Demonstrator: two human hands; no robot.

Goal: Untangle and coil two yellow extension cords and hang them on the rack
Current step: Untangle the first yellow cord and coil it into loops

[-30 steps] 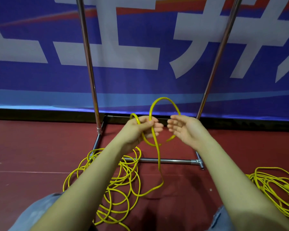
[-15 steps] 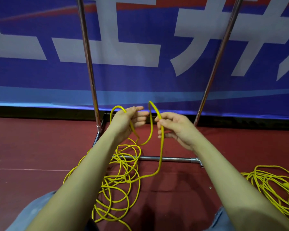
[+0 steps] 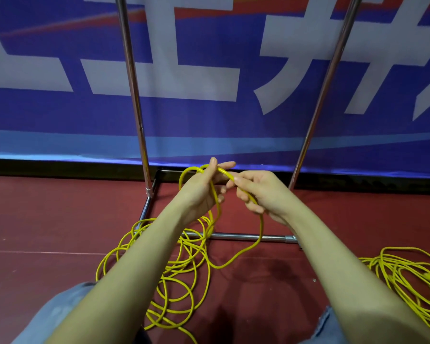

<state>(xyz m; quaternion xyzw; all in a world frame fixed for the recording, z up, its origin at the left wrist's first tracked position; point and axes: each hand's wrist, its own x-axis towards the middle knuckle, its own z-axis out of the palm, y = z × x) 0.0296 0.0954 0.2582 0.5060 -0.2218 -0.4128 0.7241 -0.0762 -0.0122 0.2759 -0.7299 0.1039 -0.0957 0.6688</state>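
A yellow extension cord (image 3: pixel 184 266) lies in loose tangled loops on the red floor under my left forearm. My left hand (image 3: pixel 201 192) holds a small loop of it at chest height, fingers partly extended. My right hand (image 3: pixel 258 194) pinches the same cord just to the right, and a strand hangs down from it in a long curve to the floor. A second yellow cord (image 3: pixel 407 279) lies heaped at the right edge, untouched. The chrome rack (image 3: pixel 134 95) stands straight ahead, its top out of view.
The rack's base bar (image 3: pixel 248 237) runs across the floor just beyond the cord pile, with a second upright (image 3: pixel 325 80) on the right. A blue banner wall (image 3: pixel 209 120) closes off the back. My knees in blue jeans (image 3: pixel 52 316) show at the bottom.
My hands have drawn close together and the tall loop above them has shrunk to a small one on my left hand. My right hand now pinches the cord; a second ago it was open.
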